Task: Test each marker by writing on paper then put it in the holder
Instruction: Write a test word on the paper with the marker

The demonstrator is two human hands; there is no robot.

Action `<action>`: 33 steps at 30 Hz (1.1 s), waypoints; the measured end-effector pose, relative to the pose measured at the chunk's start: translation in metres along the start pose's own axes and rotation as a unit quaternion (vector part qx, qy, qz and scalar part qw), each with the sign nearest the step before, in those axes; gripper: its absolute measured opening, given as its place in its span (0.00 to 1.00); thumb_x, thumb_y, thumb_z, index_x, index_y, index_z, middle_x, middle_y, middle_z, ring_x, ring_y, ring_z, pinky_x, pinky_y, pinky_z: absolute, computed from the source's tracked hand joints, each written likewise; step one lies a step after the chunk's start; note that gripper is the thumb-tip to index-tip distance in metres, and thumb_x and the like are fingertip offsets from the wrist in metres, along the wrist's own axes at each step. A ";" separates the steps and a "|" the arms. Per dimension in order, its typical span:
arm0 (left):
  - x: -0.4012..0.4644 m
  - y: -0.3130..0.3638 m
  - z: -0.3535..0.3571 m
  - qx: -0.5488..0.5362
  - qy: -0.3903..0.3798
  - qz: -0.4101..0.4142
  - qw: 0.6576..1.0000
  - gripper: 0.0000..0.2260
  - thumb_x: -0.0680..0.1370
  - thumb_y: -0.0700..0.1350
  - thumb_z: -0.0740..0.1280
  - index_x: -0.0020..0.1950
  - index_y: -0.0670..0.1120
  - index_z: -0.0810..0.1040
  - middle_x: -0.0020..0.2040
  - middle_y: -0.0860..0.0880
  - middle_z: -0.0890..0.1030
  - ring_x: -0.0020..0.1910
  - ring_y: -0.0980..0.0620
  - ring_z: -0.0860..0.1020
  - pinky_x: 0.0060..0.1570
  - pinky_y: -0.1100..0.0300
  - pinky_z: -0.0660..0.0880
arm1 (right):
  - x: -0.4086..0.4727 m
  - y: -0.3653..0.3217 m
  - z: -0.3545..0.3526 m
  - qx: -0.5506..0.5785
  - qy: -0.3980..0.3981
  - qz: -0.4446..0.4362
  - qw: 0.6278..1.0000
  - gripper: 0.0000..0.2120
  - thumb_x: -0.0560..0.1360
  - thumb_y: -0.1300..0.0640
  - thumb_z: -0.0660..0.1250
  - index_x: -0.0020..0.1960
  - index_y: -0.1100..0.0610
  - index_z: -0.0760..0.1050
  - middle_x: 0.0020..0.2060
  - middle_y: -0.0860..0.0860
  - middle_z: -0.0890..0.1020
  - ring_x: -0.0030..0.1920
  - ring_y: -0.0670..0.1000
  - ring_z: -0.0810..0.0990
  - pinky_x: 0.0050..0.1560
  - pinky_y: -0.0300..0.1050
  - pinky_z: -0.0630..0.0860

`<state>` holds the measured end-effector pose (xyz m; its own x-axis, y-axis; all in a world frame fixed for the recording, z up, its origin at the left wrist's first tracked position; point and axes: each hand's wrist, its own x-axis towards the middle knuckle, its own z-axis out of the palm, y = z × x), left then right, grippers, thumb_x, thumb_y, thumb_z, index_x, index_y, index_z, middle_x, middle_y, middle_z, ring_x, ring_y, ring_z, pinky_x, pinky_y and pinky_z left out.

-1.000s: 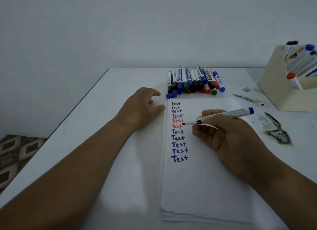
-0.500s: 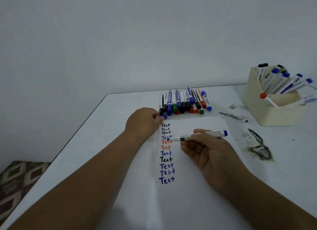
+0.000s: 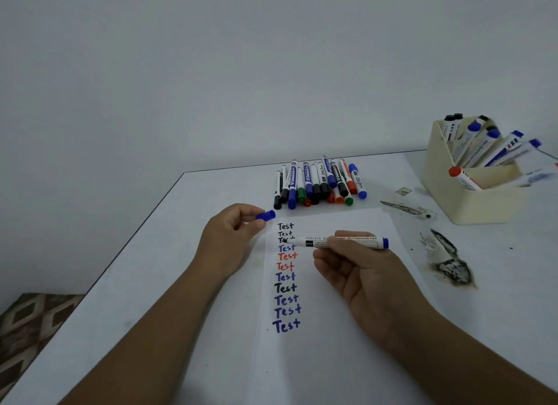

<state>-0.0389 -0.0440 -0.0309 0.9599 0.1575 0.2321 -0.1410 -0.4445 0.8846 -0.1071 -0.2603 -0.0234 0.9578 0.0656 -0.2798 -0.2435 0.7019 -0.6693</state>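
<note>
Lifted off the white tabletop [image 3: 169, 253] since a moment ago, the left hand [image 3: 229, 238] now pinches the small blue plastic cap [image 3: 266, 215] in a narrow grip beside the white paper sheet [image 3: 338, 359]. Over that sheet's written column, the right hand [image 3: 362, 275] holds the uncapped white blue-ended whiteboard marker [image 3: 314, 241], well apart from the cream plastic holder [image 3: 480, 202].

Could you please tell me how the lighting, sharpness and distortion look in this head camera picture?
In the head view the light is dim, flat and bluish, without glare; wide-angle distortion bends the white table's far edge; the handwritten white paper sheet and right hand look fairly sharp; the markers in the cream plastic holder smear near the right border.
</note>
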 end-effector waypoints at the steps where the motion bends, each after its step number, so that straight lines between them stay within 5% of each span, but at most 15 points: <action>1: -0.002 -0.001 -0.001 -0.006 -0.008 0.004 1.000 0.06 0.77 0.43 0.72 0.50 0.54 0.83 0.46 0.56 0.85 0.46 0.54 0.80 0.45 0.65 0.75 | -0.001 0.000 0.000 -0.005 -0.001 -0.007 1.000 0.07 0.75 0.69 0.69 0.52 0.64 0.78 0.42 0.65 0.85 0.38 0.57 0.86 0.37 0.47 0.84; 11: -0.002 0.002 -0.003 0.013 -0.092 0.053 0.994 0.09 0.78 0.39 0.71 0.50 0.54 0.82 0.45 0.58 0.84 0.45 0.43 0.77 0.42 0.69 0.73 | -0.003 0.004 0.000 -0.048 -0.002 -0.055 0.997 0.06 0.74 0.67 0.70 0.50 0.63 0.78 0.42 0.64 0.85 0.41 0.59 0.87 0.40 0.47 0.84; 16: -0.004 0.007 -0.001 0.034 -0.117 0.071 0.990 0.10 0.77 0.38 0.72 0.49 0.55 0.81 0.35 0.67 0.79 0.34 0.55 0.71 0.35 0.71 0.70 | -0.001 0.006 -0.002 -0.072 0.003 -0.061 0.996 0.05 0.75 0.67 0.70 0.50 0.62 0.78 0.44 0.64 0.85 0.43 0.59 0.87 0.40 0.47 0.83; 22: -0.008 0.007 0.003 0.020 -0.151 0.054 0.987 0.11 0.75 0.40 0.74 0.44 0.59 0.83 0.45 0.56 0.85 0.49 0.49 0.82 0.51 0.49 0.81 | 0.000 0.009 -0.001 -0.102 -0.001 -0.067 0.993 0.07 0.72 0.65 0.72 0.50 0.62 0.78 0.44 0.64 0.85 0.43 0.60 0.87 0.41 0.47 0.84; 28: -0.012 0.017 0.008 0.054 -0.135 0.086 0.986 0.10 0.77 0.42 0.71 0.44 0.59 0.80 0.45 0.56 0.85 0.47 0.57 0.81 0.43 0.71 0.74 | -0.002 0.009 -0.001 -0.078 -0.004 -0.068 0.995 0.05 0.75 0.66 0.70 0.49 0.62 0.76 0.45 0.66 0.85 0.44 0.61 0.87 0.41 0.49 0.85; 33: -0.014 0.020 0.014 0.060 -0.130 0.106 0.984 0.10 0.78 0.42 0.71 0.45 0.59 0.81 0.44 0.55 0.84 0.46 0.58 0.79 0.41 0.73 0.71 | -0.002 0.008 -0.001 -0.078 0.009 -0.067 0.995 0.03 0.76 0.67 0.69 0.48 0.62 0.75 0.45 0.66 0.85 0.43 0.61 0.87 0.41 0.49 0.85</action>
<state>-0.0518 -0.0674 -0.0227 0.9440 -0.1733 0.2806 -0.3292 -0.5469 0.7698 -0.1111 -0.2560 -0.0289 0.9808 -0.0357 -0.1918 -0.1350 0.5854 -0.7994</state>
